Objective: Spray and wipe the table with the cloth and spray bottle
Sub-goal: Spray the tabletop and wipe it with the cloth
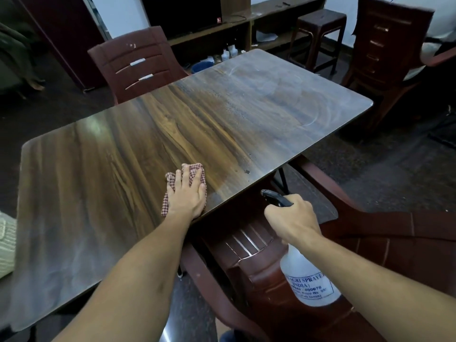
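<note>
Cloth (195, 169) under left hand (188, 196), spray bottle (307, 280) gripped

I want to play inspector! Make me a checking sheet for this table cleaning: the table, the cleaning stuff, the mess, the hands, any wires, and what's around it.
Surface: wooden table, with droplets and pale wipe smears towards its far end.
Job's things: checked cloth lies on the table near its edge; spray bottle is held off the table, above the near chair.
Clutter: small dark specks by the table edge.
Hands: left hand presses flat on the cloth; right hand grips the spray bottle's neck.
Cables: nothing seen.
Surroundings: far chair beside the table; stool behind it.
</note>
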